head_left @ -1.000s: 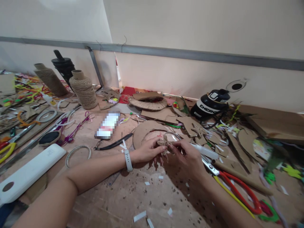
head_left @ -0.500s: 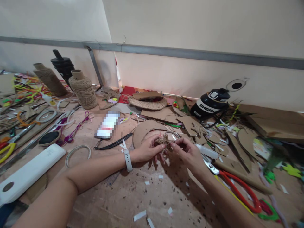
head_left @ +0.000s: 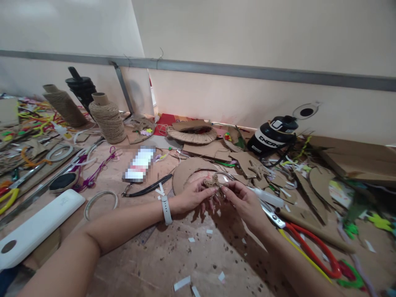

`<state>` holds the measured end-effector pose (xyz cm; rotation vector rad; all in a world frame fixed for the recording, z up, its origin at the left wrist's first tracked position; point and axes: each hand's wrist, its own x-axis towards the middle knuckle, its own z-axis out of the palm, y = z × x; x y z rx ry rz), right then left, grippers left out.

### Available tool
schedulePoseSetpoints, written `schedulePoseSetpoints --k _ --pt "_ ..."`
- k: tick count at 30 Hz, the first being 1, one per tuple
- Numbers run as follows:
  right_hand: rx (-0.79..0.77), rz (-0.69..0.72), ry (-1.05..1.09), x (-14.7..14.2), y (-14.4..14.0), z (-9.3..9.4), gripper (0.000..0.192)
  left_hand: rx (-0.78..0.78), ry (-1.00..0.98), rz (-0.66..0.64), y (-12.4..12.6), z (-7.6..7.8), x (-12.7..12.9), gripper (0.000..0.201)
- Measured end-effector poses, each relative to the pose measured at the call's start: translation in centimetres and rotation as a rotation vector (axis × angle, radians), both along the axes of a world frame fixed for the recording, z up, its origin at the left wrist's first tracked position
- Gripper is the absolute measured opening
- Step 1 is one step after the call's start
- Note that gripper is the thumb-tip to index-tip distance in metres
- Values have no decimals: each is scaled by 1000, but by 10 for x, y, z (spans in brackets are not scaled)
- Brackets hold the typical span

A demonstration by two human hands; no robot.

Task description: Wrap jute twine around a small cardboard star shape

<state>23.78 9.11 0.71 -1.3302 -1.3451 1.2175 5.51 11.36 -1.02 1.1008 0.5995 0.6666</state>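
Between my two hands is a small twine-wrapped star [head_left: 214, 184], held above the table. My left hand [head_left: 194, 196], with a white watch band [head_left: 166, 210] at the wrist, pinches its left side. The fingertips of my right hand [head_left: 241, 197] are closed on its right side. Behind the hands lies a cardboard ring [head_left: 182, 175]. A similar twine star [head_left: 258, 169] rests on cardboard scraps farther right. Close to my right forearm are scissors with red handles [head_left: 314, 247] and a translucent white bottle or tube [head_left: 268, 198].
Twine cones [head_left: 108, 117] stand at the back left, and a black jug [head_left: 270, 136] at the back right. A phone [head_left: 139, 165], a white oblong device [head_left: 40, 227] and a tape roll [head_left: 101, 204] lie to the left. Cardboard pieces [head_left: 321, 185] cover the right side.
The star has turned slightly between my fingers, and more of its outline shows now. Both hands keep nearly the same place and grip.
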Motion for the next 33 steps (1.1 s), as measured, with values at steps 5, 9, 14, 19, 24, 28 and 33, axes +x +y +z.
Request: schedulePoseSetpoints --k 5,9,14,19,24,28,33 --pt "41 35 -40 3 0 -12 35 17 15 13 1 -5 2 54" --pt "61 30 -45 3 0 -16 30 56 34 33 2 -10 2 57" --pt "56 3 -18 -2 -3 -12 33 53 50 17 1 -12 1 61" --pt "37 5 -47 -2 -3 -12 37 76 33 62 1 -11 2 63" --pt "76 -54 -159 1 -2 -17 37 136 39 38 1 -10 4 62" --pt "78 -7 -175 1 -2 -21 36 133 50 -16 -1 -10 5 54" --pt "75 -8 -140 1 -1 -23 36 117 42 -19 -2 -10 5 48"
